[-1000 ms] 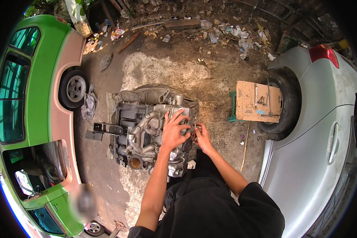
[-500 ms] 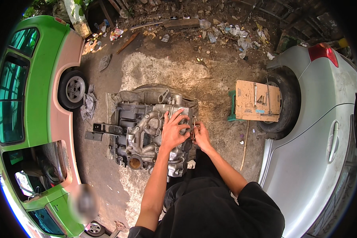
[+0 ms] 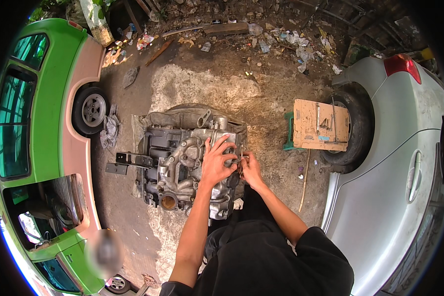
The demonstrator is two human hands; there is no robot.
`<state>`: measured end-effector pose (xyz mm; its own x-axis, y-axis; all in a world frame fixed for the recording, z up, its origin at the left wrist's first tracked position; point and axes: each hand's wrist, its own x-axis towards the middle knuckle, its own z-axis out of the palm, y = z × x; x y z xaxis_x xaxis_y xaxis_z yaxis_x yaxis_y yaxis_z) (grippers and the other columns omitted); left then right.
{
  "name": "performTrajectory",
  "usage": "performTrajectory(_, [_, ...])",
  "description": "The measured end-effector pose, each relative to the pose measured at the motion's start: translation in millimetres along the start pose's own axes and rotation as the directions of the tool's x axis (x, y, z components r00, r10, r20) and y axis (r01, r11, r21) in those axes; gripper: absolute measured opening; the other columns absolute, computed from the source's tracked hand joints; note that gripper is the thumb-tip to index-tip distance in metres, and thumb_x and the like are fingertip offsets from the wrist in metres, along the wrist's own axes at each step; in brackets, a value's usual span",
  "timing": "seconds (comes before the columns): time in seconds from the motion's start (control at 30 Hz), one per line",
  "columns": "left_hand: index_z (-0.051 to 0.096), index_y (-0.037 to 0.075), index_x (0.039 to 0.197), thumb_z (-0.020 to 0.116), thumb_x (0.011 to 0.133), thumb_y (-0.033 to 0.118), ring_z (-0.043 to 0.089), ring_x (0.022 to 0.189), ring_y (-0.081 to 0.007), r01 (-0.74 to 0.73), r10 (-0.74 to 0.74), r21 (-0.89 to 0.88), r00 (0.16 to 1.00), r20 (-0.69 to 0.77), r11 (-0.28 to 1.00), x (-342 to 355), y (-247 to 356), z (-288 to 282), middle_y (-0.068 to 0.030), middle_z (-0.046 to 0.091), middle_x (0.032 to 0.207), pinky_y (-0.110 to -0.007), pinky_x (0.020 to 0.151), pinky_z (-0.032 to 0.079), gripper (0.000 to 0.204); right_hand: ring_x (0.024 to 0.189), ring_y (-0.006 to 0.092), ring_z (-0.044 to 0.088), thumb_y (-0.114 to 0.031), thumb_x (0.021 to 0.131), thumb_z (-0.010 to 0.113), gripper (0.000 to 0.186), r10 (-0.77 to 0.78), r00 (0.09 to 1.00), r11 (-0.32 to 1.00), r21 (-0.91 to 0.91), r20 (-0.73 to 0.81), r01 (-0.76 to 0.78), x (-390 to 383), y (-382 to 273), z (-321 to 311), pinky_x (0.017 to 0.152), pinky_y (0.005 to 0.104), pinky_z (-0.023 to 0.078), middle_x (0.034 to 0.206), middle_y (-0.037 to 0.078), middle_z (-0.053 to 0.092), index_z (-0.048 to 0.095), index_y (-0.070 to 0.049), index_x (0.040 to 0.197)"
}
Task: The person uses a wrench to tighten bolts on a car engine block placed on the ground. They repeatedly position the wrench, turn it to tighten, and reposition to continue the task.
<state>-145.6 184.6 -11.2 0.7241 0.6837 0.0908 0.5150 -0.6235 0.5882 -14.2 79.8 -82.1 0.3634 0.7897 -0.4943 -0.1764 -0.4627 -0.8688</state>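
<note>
Stained ground between vehicles; left hand spread on engine, right hand at its edge, grip unclear

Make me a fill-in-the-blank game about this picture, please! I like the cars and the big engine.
1. The left hand and right hand are nearer the engine's ____ end than its left end.
2. The van is painted pink and ____.
3. The silver car has a ____ tail light.
4. The person's sleeve is ____.

Missing words: right; green; red; black.
</note>
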Motion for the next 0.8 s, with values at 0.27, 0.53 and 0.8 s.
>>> performTrajectory(0.27, [0.084, 0.019, 0.083, 0.08, 0.063, 0.018, 0.046, 0.148, -0.0209, 0.001, -0.001, 0.002, 1.0, 0.004, 1.0, 0.2, 0.4, -0.6, 0.0065, 0.068, 0.125, -0.064, 0.127, 0.019, 0.021, 0.061, 0.0164, 0.063, -0.013, 0.111, 0.049, 0.022, 0.009, 1.0, 1.0, -0.026, 0.01, -0.008, 6.7, -5.4, -4.5, 0.054, 0.0354, 0.049, 0.078, 0.008, 0.065, 0.052, 0.0, 0.128])
performTrajectory(0.53, [0.083, 0.018, 0.082, 0.081, 0.067, 0.015, 0.045, 0.148, -0.0186, -0.006, 0.006, 0.017, 1.0, 0.008, 1.0, 0.5, 2.7, -2.4, 0.0071, 0.067, 0.124, -0.065, 0.127, 0.02, 0.016, 0.064, 0.0157, 0.058, -0.013, 0.113, 0.047, 0.02, 0.011, 0.999, 0.998, -0.062, 0.032, -0.009, 15.9, 10.4, -9.6, 0.059, 0.0359, 0.048, 0.082, 0.009, 0.062, 0.053, -0.004, 0.13])
performTrajectory(0.8, [0.082, 0.018, 0.082, 0.081, 0.067, 0.015, 0.045, 0.148, -0.0184, -0.004, 0.004, 0.006, 1.0, 0.017, 1.0, 0.3, 2.6, -3.8, 0.0079, 0.066, 0.125, -0.066, 0.126, 0.021, 0.015, 0.091, 0.0329, 0.069, 0.0, 0.104, 0.057, 0.022, -0.174, 0.927, 0.74, -0.577, 0.333, 0.346, 98.0, 10.1, -55.9, 0.084, 0.0474, 0.055, 0.091, 0.014, 0.068, 0.067, 0.0, 0.123])
